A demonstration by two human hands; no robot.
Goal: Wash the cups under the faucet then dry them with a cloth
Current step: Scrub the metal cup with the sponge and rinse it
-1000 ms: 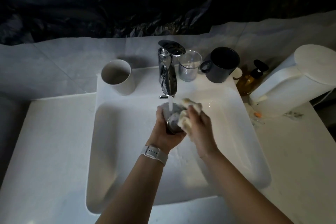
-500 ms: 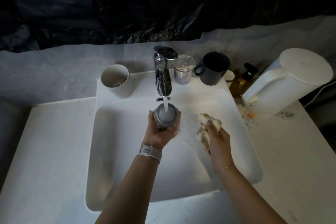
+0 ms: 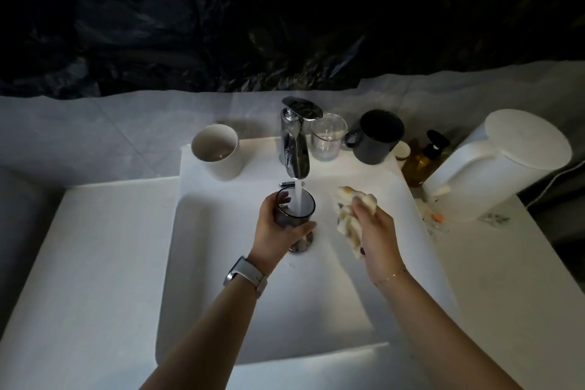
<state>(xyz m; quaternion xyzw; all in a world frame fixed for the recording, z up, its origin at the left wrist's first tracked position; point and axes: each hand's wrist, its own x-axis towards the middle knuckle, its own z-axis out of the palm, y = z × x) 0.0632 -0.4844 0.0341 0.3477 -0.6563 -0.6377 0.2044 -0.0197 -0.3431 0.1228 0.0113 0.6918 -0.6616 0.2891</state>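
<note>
— What was held, and where?
— A smoked glass (image 3: 294,207) was gripped by the left hand (image 3: 278,231) under the faucet (image 3: 296,142); a sponge (image 3: 348,215) was clenched in the right hand's (image 3: 375,228) fingers.
— And behind?
— A beige cup (image 3: 218,150), a clear glass (image 3: 327,138) and a dark mug (image 3: 378,136) were ranged along the sink (image 3: 221,294) ledge.

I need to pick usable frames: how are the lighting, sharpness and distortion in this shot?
Head view: dim overall, the top half nearly black; the white sink is the brightest area. Glare streaks the chrome faucet. Wide-angle bending curves the counter edges. The left hand holding the glass and the right hand with the cloth look fairly sharp.
</note>
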